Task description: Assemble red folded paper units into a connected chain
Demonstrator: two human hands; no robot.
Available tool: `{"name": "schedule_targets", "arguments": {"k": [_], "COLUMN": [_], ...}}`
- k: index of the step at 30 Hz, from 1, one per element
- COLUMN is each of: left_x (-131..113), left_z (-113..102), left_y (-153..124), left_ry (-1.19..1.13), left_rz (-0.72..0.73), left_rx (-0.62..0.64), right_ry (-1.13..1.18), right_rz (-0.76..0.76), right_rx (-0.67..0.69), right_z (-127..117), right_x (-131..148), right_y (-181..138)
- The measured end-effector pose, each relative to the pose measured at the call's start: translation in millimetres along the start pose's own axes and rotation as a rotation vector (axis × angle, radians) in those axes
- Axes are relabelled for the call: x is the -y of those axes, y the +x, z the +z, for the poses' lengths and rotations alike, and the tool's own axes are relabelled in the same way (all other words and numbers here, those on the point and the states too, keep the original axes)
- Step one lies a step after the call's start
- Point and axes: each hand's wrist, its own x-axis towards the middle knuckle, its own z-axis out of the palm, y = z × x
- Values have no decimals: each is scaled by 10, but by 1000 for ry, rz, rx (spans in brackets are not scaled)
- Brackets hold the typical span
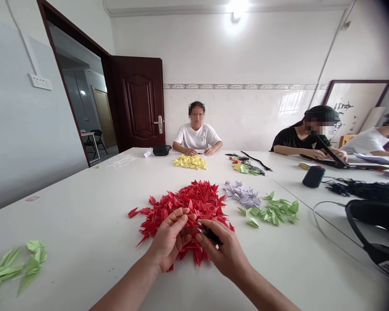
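Observation:
Over a large heap of red folded paper cranes (194, 194) on the white table, both my hands work close together. My left hand (171, 237) has its thumb and fingertips pinched on what looks like a red paper crane (192, 217), partly covered by the fingers. Just to the right, my right hand (225, 246) is closed around a small black tool (210, 235). The tool's tip points toward my left fingertips; its exact kind is hidden by the hand. Beside the red heap lie pale lilac folded papers (241, 193) and light green ones (277, 209).
More green folded papers (32, 261) lie at the near left. Across the table (84, 224), a person (197, 138) sits behind yellow folded papers (190, 162). At right are a black thread spool (313, 176), black cords (369, 188), a black headset (372, 242) and other seated people.

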Motion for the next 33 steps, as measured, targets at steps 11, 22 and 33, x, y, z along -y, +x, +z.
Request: {"name": "schedule_targets", "arguments": {"k": [11,22,33], "left_x": [-13,11,5], "left_z": [-30,-39,-19], "left_y": [15,13,19], "left_ry": [-58,-43,-55], "left_rz": [39,35,-14], "left_rx": [21,45,31], "right_ry": [-29,-110,-186], "right_rz": [-57,-118,-140], "right_rx": [25,19,17], "right_z": [-12,-29,-37], "right_x": [29,50,36], "right_y": [-22,-26,-23]}}
